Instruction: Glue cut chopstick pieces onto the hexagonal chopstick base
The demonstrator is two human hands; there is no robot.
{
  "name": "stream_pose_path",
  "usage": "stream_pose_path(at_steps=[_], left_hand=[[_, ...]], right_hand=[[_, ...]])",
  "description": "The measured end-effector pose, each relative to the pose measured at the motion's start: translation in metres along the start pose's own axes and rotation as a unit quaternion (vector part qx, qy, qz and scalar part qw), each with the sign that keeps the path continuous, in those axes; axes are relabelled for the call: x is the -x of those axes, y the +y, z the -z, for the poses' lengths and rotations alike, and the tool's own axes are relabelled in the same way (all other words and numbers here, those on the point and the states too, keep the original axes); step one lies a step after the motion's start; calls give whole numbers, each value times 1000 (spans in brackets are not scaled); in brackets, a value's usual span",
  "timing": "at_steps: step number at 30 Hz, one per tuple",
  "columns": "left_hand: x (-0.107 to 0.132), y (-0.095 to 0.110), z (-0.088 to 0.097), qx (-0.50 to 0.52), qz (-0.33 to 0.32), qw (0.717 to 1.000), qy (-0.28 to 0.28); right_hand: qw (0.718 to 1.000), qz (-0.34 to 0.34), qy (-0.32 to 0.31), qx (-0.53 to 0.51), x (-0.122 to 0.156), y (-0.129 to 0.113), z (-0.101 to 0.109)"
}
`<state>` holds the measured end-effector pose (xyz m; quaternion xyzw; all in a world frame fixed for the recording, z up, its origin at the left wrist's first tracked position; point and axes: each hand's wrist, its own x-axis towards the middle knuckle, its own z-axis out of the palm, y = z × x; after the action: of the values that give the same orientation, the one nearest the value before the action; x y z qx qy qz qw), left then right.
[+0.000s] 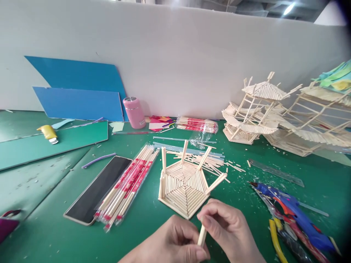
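Both hands meet at the bottom middle and pinch one short wooden stick (202, 234). My left hand (170, 243) holds its lower end between thumb and fingers. My right hand (229, 228) grips its upper end with curled fingers. Just beyond them lies a hexagonal base of glued sticks (183, 184) with several upright posts rising from its corners. Loose cut sticks (203, 159) lie behind it.
Packs of wrapped chopsticks (127, 186) rest on a black slab (98, 190) at left. A blue glue gun (293, 212) and yellow-handled pliers (275, 239) lie at right. Stick pagoda models (255, 109) stand at back right. A pink bottle (134, 112) stands by blue boards (79, 91).
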<state>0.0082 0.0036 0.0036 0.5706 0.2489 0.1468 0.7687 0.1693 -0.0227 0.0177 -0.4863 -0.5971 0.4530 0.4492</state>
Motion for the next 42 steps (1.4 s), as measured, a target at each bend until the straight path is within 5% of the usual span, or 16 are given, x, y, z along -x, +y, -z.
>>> stream_pose_path(at_steps=[6, 12, 19, 42], left_hand=[[-1, 11, 0, 18, -82, 995, 50], [2, 13, -1, 20, -114, 986, 120], [2, 2, -2, -53, -121, 981, 139], [-1, 6, -1, -134, -143, 970, 141]], right_hand=[[994, -81, -52, -43, 7, 2, 3], [984, -60, -164, -12, 13, 9, -14], [989, 1, -143, 32, 12, 9, -20], [987, 43, -149, 35, 12, 13, -16]])
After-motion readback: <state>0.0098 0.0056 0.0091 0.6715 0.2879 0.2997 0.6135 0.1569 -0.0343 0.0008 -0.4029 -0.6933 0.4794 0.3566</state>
